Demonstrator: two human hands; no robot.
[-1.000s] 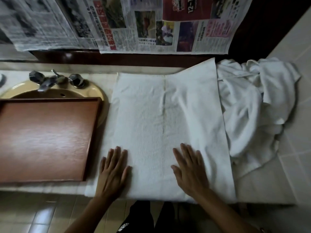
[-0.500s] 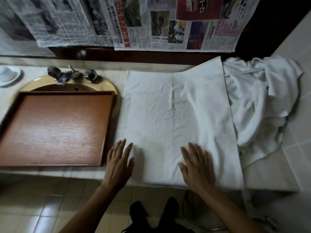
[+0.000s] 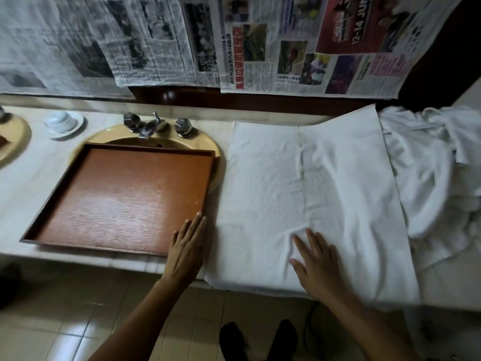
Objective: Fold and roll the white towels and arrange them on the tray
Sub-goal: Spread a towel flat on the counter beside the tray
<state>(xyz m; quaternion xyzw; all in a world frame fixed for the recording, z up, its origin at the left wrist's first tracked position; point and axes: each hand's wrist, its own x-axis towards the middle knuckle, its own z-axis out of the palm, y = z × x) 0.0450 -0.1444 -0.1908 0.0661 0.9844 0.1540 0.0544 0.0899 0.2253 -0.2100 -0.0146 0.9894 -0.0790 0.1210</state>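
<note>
1. towel (image 3: pixel 307 204): white, spread flat on counter (image 3: pixel 23 183), long axis 12 to 6 o'clock. Raised ridge down the middle, fold edge or crease not determinable. Small wrinkle near the 6 o'clock end. Near edge at the counter lip. Corner at 1 o'clock lifted against the back ledge.
2. pile (image 3: pixel 437 178): more white towels, crumpled and unfolded, at 3 o'clock of towel and touching its edge.
3. tray (image 3: pixel 122 199): brown wood, at 9 o'clock of towel, just beside it, set partly over sink (image 3: pixel 205 144). Holds nothing rolled.
4. left hand (image 3: pixel 186 246): fingers straight and close together, pointing to 12 o'clock, laid at the tray's 5 o'clock corner. Fingertips at the rim, contact not determinable. Grips nothing.
5. right hand (image 3: pixel 316 261): flat, fingers spread, palm down on towel at its 6 o'clock end, just behind the wrinkle. Pinches nothing.
6. Sundries: taps (image 3: pixel 156 126) at 12 o'clock of tray; cup (image 3: pixel 59 120) on saucer (image 3: pixel 75 126) at 10 o'clock of tray; newspapers (image 3: pixel 260 48) hung along the wall.

Progress, judged: early. One towel laid out and probably part-folded, being smoothed; rolling not begun. Nothing yet placed on tray. Left to do: finish the fold, roll, place, then the whole pile.
</note>
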